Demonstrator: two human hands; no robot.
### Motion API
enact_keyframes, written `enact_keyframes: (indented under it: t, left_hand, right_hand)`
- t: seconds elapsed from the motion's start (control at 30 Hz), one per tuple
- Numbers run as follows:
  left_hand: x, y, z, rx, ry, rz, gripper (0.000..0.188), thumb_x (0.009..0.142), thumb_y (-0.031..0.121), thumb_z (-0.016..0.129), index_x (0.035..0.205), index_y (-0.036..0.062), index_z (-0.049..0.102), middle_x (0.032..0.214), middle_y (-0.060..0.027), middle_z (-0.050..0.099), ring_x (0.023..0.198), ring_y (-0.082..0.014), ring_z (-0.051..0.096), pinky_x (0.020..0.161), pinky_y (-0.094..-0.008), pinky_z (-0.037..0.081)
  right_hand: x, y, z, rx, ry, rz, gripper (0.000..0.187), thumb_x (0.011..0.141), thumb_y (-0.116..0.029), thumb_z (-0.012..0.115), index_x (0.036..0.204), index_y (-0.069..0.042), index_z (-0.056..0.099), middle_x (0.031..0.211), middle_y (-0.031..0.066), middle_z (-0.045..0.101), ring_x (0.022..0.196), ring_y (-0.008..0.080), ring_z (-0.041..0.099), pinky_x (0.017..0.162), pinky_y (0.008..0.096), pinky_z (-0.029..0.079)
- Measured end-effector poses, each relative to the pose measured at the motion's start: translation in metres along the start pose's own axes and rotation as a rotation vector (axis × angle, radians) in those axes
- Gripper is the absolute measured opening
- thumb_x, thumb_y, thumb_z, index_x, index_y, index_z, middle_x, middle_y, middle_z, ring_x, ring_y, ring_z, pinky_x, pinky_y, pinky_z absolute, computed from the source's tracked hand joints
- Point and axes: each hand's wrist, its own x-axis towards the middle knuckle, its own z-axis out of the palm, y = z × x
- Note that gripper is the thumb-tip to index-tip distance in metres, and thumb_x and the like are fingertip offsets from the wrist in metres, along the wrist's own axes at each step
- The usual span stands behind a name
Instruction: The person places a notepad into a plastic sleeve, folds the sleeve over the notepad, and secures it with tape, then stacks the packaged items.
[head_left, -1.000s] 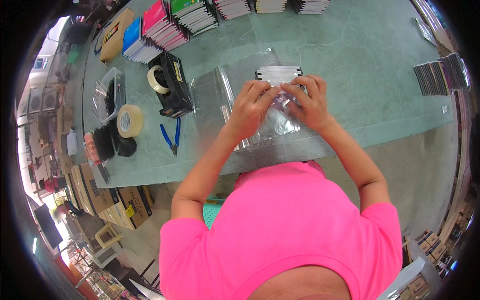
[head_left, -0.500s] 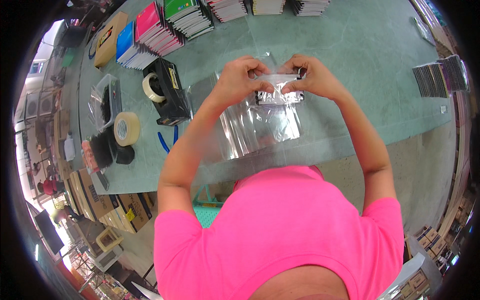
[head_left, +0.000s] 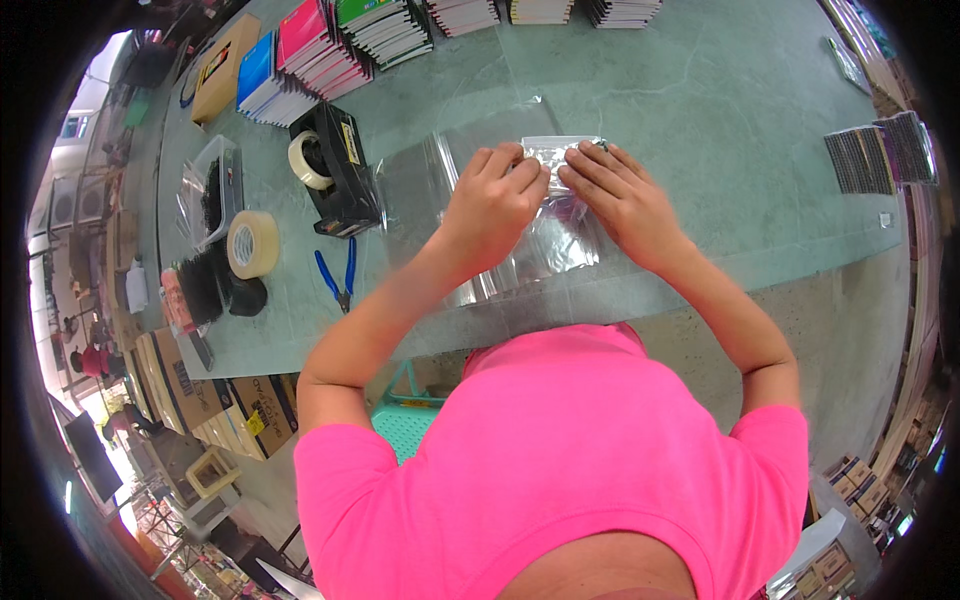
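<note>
A small pack in shiny clear plastic (head_left: 555, 150) lies on the table in front of me. My left hand (head_left: 495, 205) is at its left edge, with the fingers curled closed on the plastic. My right hand (head_left: 628, 200) rests on the pack's right side, its fingers stretched out flat over it. Both hands partly cover the pack, so what is inside cannot be made out. Clear plastic sheets or bags (head_left: 408, 195) spread out under and left of the pack, reaching toward the table's near edge.
Left of the sheets stand a black tape dispenser (head_left: 350, 195), blue-handled pliers (head_left: 347, 280), a tape roll (head_left: 252, 245) and a clear plastic box (head_left: 231, 185). Notebook stacks (head_left: 390, 40) line the far side; dark packs (head_left: 860, 160) lie at right. A green stool (head_left: 402, 425) is below.
Both hands have turned from pinching the pack's top edge with the thumbs in front to lying palm-down on it. The right fingers have straightened; the left hand has come nearer me.
</note>
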Motion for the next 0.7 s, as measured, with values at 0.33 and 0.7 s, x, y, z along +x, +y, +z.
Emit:
enact_keyframes:
  t: [0.33, 0.7]
  left_hand:
    - [-0.036, -0.021, 0.001, -0.067, 0.359, -0.208, 0.024, 0.08, 0.023, 0.064, 0.095, 0.005, 0.065, 0.098, -0.0067, 0.063, 0.091, -0.0224, 0.057, 0.079, -0.0325, 0.041]
    - [-0.178, -0.127, -0.017, -0.633, 0.601, -1.471, 0.03, 0.077, 0.026, 0.072, 0.073, -0.0019, 0.063, 0.069, -0.0063, 0.062, 0.057, -0.0096, 0.052, 0.05, -0.0257, 0.039]
  right_hand:
    - [-0.018, 0.01, 0.026, 0.003, 0.198, -0.044, 0.04, 0.074, -0.009, 0.058, 0.114, -0.014, 0.06, 0.121, 0.0054, 0.057, 0.119, 0.0247, 0.049, 0.101, 0.0422, 0.037]
    - [-0.014, 0.003, 0.031, 0.037, 0.254, -0.038, 0.037, 0.076, 0.003, 0.058, 0.11, -0.01, 0.063, 0.119, 0.0083, 0.059, 0.117, 0.0268, 0.051, 0.099, 0.0415, 0.038]
